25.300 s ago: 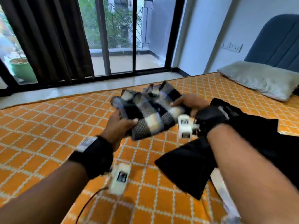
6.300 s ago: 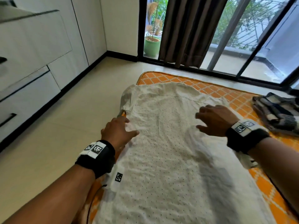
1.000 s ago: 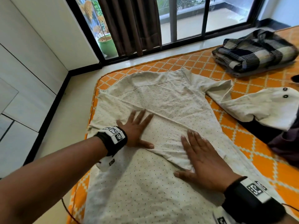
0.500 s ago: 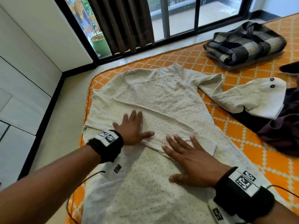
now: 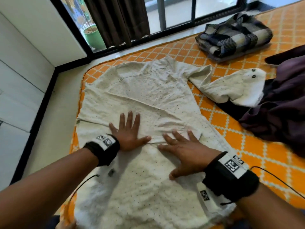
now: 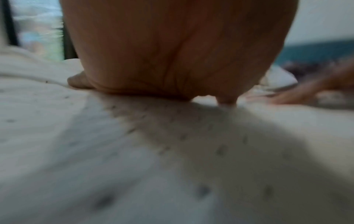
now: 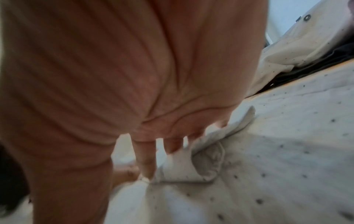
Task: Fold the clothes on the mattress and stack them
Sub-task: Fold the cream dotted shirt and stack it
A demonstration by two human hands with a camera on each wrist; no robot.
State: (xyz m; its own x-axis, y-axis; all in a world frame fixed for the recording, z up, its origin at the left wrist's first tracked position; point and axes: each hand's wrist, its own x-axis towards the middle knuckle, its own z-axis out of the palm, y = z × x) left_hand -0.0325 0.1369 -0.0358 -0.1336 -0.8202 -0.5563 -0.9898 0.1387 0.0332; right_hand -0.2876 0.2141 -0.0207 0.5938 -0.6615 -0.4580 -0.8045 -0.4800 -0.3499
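A cream dotted shirt (image 5: 145, 90) lies spread back-up on the orange patterned mattress (image 5: 257, 151). One sleeve is folded across its back; the other sleeve (image 5: 231, 86), with two buttons at the cuff, stretches right onto dark clothes. My left hand (image 5: 128, 131) presses flat on the folded sleeve with fingers spread. My right hand (image 5: 183, 149) lies flat beside it, fingers spread on the fabric. A folded plaid shirt (image 5: 234, 35) sits at the far right of the mattress. In the wrist views each palm (image 6: 172, 53) (image 7: 134, 68) rests on the dotted cloth (image 6: 172, 159) (image 7: 268, 166).
A heap of dark purple and black clothes (image 5: 280, 109) lies at the right edge. The mattress's left edge meets pale floor (image 5: 54, 113) and white cabinets. Dark curtains (image 5: 118, 19), a sliding glass door and a green pot (image 5: 94, 37) stand beyond.
Both hands have slid back toward me over the shirt, staying flat, and now lie closer together. The camera view has shifted slightly.
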